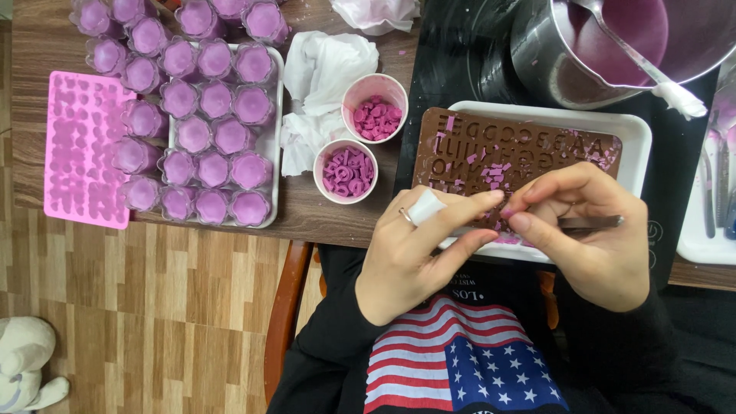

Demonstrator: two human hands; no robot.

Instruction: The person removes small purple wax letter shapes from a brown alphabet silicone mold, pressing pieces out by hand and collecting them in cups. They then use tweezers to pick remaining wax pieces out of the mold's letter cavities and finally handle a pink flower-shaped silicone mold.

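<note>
1. Lower centre: left hand (418, 245) and right hand (590, 230) meet fingertip to fingertip, pinching a small purple piece – the right also grips tweezers (590, 222).
2. Just beyond: brown mould (529, 149) in a white tray (636, 134).
3. Upper left: two cups (345, 170) of purple bits on the bench (307, 218).

Brown letter mould (521, 149) on its white tray (636, 134), steel pot (613, 46) crowding just behind it, two paper cups (360, 138) and crumpled tissue (322, 77) to its left, bare wood strip (322, 222) open left-front, spoons (717, 176) blocking the right.
</note>
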